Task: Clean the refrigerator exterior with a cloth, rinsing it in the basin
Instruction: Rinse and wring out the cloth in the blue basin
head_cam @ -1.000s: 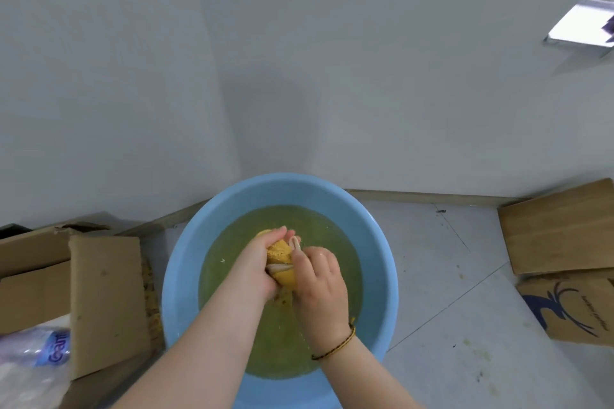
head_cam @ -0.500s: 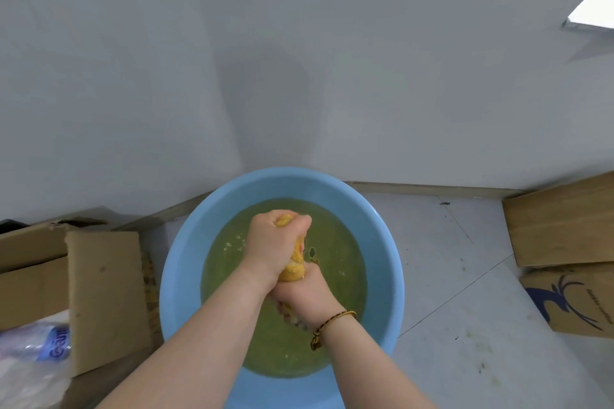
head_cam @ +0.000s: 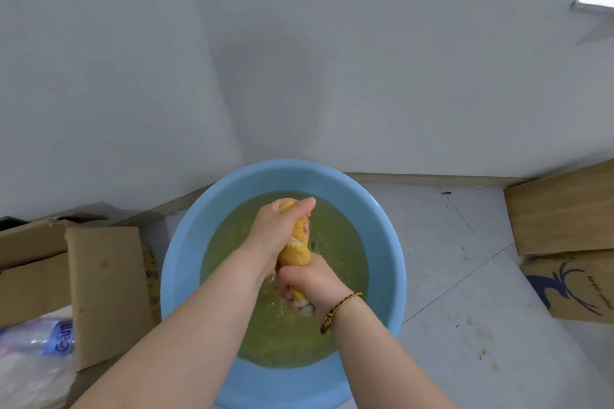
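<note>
Head view. The blue basin (head_cam: 390,242) sits on the floor in a wall corner, holding yellow-green water (head_cam: 282,339).

The yellow cloth (head_cam: 298,251) is twisted into a rope over the basin's centre, above the water.

- The left hand (head_cam: 277,231) is fisted around the cloth's 12 o'clock end.
- The right hand (head_cam: 310,282), with a bracelet (head_cam: 339,309) at its wrist, is fisted around the 6 o'clock end.
- Ripples and droplets show on the water near the right hand.

Step in hand, as judged: wringing out after a rinse.

Progress: the tinted water suggests some use, but the refrigerator is not in view, so how much of it is wiped cannot be told. Left to do, probably, is finishing the wring and going back to wiping.

Surroundings: a cardboard box (head_cam: 99,279) lies at the basin's 9 o'clock, and more boxes (head_cam: 564,209) at 3 o'clock.
</note>
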Demonstrator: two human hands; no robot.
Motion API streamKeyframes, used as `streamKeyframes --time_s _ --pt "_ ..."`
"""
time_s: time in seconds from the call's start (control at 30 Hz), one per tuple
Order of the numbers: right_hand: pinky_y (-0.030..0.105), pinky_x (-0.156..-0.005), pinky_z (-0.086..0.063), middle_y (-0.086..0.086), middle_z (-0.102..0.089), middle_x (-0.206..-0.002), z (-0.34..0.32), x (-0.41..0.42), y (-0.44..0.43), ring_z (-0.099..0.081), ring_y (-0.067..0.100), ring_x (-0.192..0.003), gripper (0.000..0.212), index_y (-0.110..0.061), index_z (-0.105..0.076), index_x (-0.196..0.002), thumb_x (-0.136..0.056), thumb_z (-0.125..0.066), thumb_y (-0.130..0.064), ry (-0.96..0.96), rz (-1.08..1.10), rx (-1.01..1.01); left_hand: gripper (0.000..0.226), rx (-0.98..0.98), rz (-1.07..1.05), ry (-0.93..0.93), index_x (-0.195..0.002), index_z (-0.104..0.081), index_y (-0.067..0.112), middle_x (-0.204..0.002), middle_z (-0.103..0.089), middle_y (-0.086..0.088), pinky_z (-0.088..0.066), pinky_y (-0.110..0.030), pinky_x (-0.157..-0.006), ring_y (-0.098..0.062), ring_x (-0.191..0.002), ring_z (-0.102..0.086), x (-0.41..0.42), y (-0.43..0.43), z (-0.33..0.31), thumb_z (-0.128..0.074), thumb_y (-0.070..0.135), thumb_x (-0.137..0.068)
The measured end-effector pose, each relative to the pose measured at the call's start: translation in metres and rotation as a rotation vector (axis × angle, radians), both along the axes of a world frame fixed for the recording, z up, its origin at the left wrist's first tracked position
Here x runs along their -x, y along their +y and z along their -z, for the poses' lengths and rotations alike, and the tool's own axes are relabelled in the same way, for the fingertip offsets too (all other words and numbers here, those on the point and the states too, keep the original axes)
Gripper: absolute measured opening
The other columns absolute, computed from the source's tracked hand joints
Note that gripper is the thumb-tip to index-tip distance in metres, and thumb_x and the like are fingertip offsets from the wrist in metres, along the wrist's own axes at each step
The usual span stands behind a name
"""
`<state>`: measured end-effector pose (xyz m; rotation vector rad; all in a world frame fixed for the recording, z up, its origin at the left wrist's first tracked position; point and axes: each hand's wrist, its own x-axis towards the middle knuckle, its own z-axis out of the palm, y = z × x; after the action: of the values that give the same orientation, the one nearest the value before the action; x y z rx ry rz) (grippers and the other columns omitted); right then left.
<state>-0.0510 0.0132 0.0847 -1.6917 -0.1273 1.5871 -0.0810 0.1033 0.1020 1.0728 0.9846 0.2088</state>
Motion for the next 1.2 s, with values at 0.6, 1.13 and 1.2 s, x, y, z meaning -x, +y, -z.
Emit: streamKeyframes --time_s 0.6,1.13,1.2 --pt "0.007 -0.078 -0.040 -0.015 -0.058 -0.099 -0.049 -0.021 -0.059 -0.054 -0.006 -0.090 0.017 -0.035 -0.054 -0.092 -0.087 -0.060 -0.020 -0.744 0.391 -0.253 0.019 -0.106 0.074 -0.068 -0.085 -0.067 0.018 -0.083 -0.070 0.001 -0.052 -0.017 -0.072 -0.010 -0.077 -0.064 -0.006 -0.047 -0.044 -0.058 0.002 -0.084" --pt "0.017 -0.068 -0.047 -0.005 -0.053 -0.072 -0.075 -0.046 -0.084 -0.053 0.006 -0.069 0.016 -0.011 -0.052 -0.074 -0.089 -0.056 -0.014 -0.481 0.668 -0.315 0.023 -0.274 0.190 -0.200 -0.068 -0.070 0.019 -0.095 -0.065 0.015 -0.048 -0.008 -0.070 0.007 -0.080 -0.062 -0.020 -0.077 -0.065 -0.065 -0.001 -0.078" --pt "0.018 -0.067 -0.046 -0.003 -0.052 -0.071 -0.073 -0.047 -0.082 -0.051 0.008 -0.068 0.019 -0.011 -0.050 -0.071 -0.088 -0.057 -0.010 -0.490 0.716 -0.291 0.019 -0.272 0.252 -0.185 -0.071 -0.070 0.017 -0.099 -0.065 0.015 -0.048 -0.008 -0.072 0.010 -0.081 -0.061 -0.020 -0.078 -0.064 -0.064 0.000 -0.079"
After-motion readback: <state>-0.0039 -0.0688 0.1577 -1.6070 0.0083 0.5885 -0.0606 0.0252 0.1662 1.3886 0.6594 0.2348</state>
